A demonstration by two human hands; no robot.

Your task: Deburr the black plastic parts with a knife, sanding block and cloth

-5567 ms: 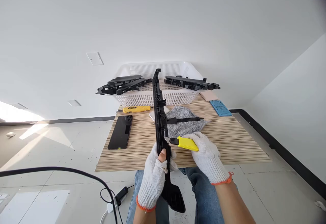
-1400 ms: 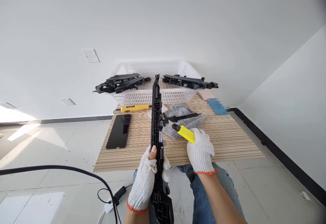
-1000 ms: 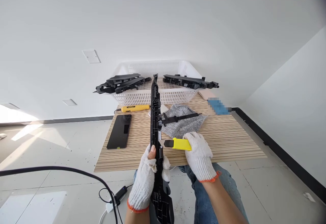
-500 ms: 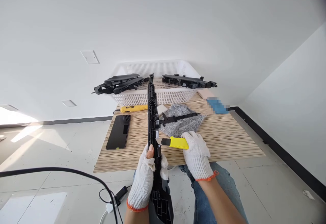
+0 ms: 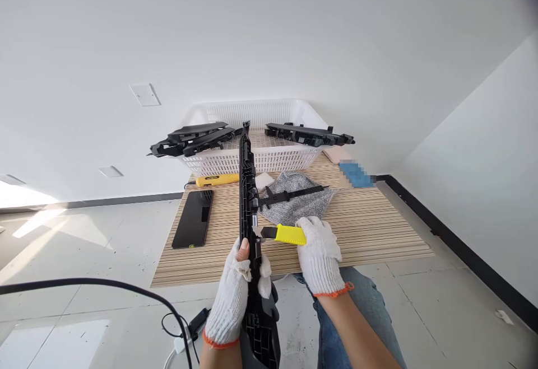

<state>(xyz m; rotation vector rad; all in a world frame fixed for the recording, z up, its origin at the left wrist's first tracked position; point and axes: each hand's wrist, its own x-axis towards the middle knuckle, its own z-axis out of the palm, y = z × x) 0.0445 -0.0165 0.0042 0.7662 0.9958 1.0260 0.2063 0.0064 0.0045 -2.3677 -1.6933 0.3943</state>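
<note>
Yellow-handled knife (image 5: 291, 234) sits in the person's closed right hand (image 5: 320, 254), blade (image 5: 257, 232) against the black plastic part (image 5: 246, 190), which the left hand (image 5: 231, 293) clasps, raised off the table (image 5: 378, 234). Edge-cutting, I'd judge; the next stroke calls for steadiness.

White wall (image 5: 269, 33) at twelve o'clock, side wall (image 5: 483, 139) at three, dark skirting (image 5: 126, 201) below both; pale tiled floor (image 5: 121, 246); striped table (image 5: 365, 234) towards six; sunlight (image 5: 42, 222) at nine.
</note>
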